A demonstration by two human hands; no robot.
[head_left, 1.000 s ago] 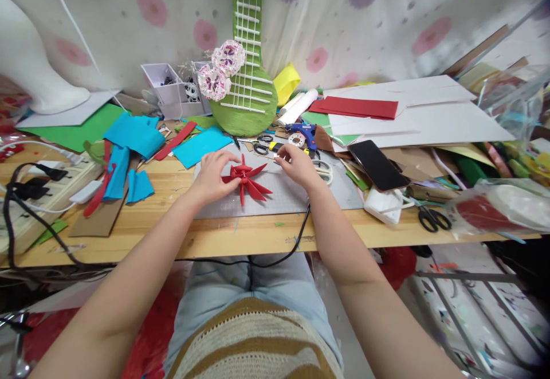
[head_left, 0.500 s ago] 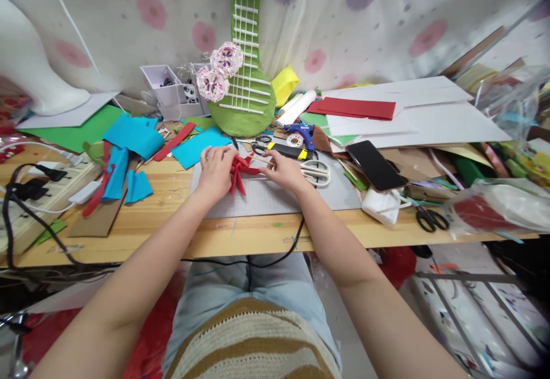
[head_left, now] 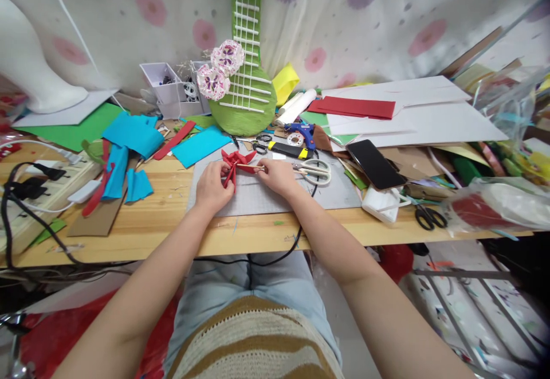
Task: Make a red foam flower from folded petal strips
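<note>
A red paper flower with pointed petals (head_left: 238,163) is lifted just above the grey cutting mat (head_left: 275,194). My left hand (head_left: 213,186) is closed round its lower petals from the left. My right hand (head_left: 276,175) pinches a thin stick-like piece that points left into the flower's centre. White-handled scissors (head_left: 317,170) lie right beside my right hand. A black and yellow utility knife (head_left: 289,150) and a blue glue gun (head_left: 305,132) lie just beyond the hands.
A green guitar-shaped craft with two fabric flowers (head_left: 243,89) stands at the back. Blue and green paper (head_left: 132,133) litters the left, a power strip (head_left: 38,192) far left. A phone (head_left: 376,164), black scissors (head_left: 425,217) and white sheets (head_left: 412,116) lie to the right.
The flower lay spread flat on the mat a second ago. Both hands gathered it up, folding its petals together, and my right hand now holds a thin stick against its centre.
</note>
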